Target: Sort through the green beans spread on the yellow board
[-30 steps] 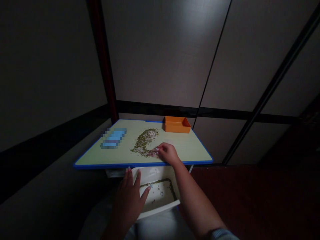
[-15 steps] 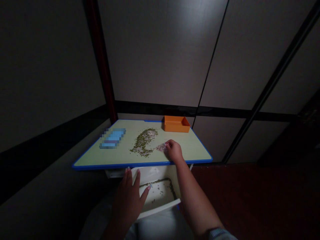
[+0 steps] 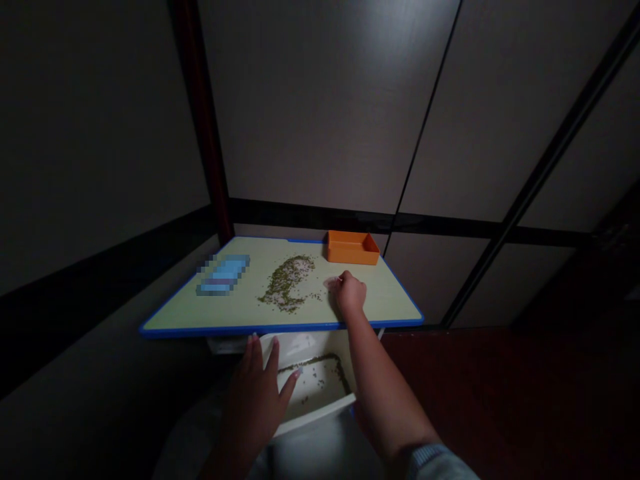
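Observation:
My right hand [image 3: 351, 295] is closed round a small translucent, pinkish flat piece [image 3: 331, 283], whose exact kind I cannot make out. It is over the table, to the right of a spread of small green grains [image 3: 287, 283] with pale bits among them. A few loose grains lie between the pile and the hand. Fingers spread, my left hand [image 3: 263, 393] rests at the left side of a white plastic bin [image 3: 320, 419] below the table edge. Grains line the inner edges of the bin, and several lie scattered on its floor.
An orange open box [image 3: 353, 253] stands at the back right of the pale table [image 3: 225, 317], which has a blue edge. A blurred-out blue rectangular item [image 3: 224, 275] lies at the left. Dark panelled walls [image 3: 320, 120] close in behind and to the left.
My right hand has moved slightly up and to the right with the translucent piece, away from the grain pile. Loose grains now show where the piece was. My left hand stays at the bin.

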`<state>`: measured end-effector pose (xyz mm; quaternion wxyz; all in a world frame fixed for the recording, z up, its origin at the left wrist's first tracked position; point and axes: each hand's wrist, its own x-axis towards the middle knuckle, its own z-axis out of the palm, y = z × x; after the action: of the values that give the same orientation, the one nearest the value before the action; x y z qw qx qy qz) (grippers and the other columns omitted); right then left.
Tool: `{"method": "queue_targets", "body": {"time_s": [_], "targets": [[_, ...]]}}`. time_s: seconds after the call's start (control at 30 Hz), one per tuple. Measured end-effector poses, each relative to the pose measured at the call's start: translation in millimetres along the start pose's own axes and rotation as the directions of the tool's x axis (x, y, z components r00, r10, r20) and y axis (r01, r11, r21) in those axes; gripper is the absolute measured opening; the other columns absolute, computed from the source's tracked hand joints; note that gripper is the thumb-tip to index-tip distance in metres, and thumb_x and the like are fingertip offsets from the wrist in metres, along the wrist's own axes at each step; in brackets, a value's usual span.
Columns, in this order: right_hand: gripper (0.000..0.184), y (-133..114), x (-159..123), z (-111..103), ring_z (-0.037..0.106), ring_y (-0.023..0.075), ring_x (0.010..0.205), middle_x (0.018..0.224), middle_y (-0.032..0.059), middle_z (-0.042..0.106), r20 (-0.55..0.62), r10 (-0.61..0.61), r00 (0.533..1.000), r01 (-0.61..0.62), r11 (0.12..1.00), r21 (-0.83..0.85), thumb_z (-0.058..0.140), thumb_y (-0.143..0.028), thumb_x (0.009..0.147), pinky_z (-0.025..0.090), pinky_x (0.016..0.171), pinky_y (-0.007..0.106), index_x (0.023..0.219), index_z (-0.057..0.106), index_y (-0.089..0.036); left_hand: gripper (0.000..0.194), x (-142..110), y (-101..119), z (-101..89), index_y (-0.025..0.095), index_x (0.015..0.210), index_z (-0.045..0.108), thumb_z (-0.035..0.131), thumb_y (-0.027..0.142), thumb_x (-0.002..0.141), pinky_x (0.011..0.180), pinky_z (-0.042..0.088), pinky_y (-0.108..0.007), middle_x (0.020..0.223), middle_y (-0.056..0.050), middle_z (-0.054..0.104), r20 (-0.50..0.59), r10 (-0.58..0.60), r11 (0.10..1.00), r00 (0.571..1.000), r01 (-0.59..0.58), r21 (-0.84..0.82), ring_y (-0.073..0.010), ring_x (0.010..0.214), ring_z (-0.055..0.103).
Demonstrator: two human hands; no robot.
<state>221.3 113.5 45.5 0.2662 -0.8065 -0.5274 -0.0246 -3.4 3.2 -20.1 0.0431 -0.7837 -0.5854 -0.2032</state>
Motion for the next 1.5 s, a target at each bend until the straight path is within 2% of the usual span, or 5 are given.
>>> {"method": "queue_targets", "body": {"time_s": [0.33, 0.43, 0.67, 0.97, 1.5], "targets": [[0.014, -17.5, 2.0, 10.7, 0.061, 0.0157, 0.082, 0.089, 0.0027, 0.072, 0.052, -0.183, 0.982, 0.17, 0.968, 0.185, 0.052, -0.028, 0.089, 0.034, 0.073, 0.026, 0.094, 0.064, -0.023, 0.068, 0.2, -2.5, 2.3, 0.007, 0.133, 0.05, 0.047, 0.051, 0.081, 0.109, 0.035, -0.049, 0.147, -0.024, 0.039, -0.005, 0.0, 1.0, 1.0, 0.0, -0.001, -0.0375, 0.142, 0.026], [0.015, -11.5, 4.7, 9.9, 0.061, 0.0152, 0.08, 0.089, 0.0025, 0.071, 0.018, -0.125, 0.992, 0.117, 0.965, 0.236, 0.051, -0.028, 0.089, 0.034, 0.068, 0.024, 0.094, 0.064, -0.022, 0.068, 0.5, 1.7, -4.5, 0.008, 0.133, 0.05, 0.048, 0.05, 0.081, 0.11, 0.035, -0.047, 0.147, -0.023, 0.041, 0.028, -0.018, 1.0, 0.999, 0.018, 0.013, -0.0371, 0.142, 0.027], [0.018, 1.7, 11.3, 1.8, 0.063, 0.0203, 0.08, 0.089, 0.0081, 0.071, 0.008, 0.043, 0.999, -0.043, 0.996, 0.079, 0.05, -0.033, 0.089, 0.034, 0.064, 0.028, 0.092, 0.063, -0.02, 0.068, 4.1, 13.3, -14.7, 0.009, 0.137, 0.045, 0.046, 0.048, 0.082, 0.109, 0.035, -0.048, 0.15, -0.026, 0.034, 0.119, -0.08, 0.997, 0.99, 0.078, 0.023, -0.0382, 0.143, 0.022], [0.027, -9.9, 22.2, 6.3, 0.065, 0.0272, 0.095, 0.096, 0.0153, 0.071, 0.011, 0.03, 0.999, -0.028, 0.994, -0.108, 0.051, -0.037, 0.089, 0.033, 0.084, 0.038, 0.099, 0.062, -0.015, 0.067, 4.8, 20.0, -17.3, 0.011, 0.138, 0.045, 0.046, 0.049, 0.083, 0.109, 0.033, -0.048, 0.151, -0.023, 0.033, 0.139, -0.122, 0.992, 0.983, 0.127, -0.028, -0.0347, 0.144, 0.022], [0.02, -23.1, 61.4, 33.2, 0.063, 0.0242, 0.096, 0.098, 0.0113, 0.072, 0.083, -0.105, 0.991, 0.11, 0.992, -0.062, 0.051, -0.032, 0.088, 0.035, 0.081, 0.033, 0.098, 0.063, -0.019, 0.066, 3.1, 15.3, -10.2, 0.019, 0.142, 0.038, 0.044, 0.049, 0.083, 0.11, 0.032, -0.049, 0.155, -0.019, 0.023, 0.168, -0.133, 0.989, 0.977, 0.141, -0.033, -0.0326, 0.145, 0.016]]}}
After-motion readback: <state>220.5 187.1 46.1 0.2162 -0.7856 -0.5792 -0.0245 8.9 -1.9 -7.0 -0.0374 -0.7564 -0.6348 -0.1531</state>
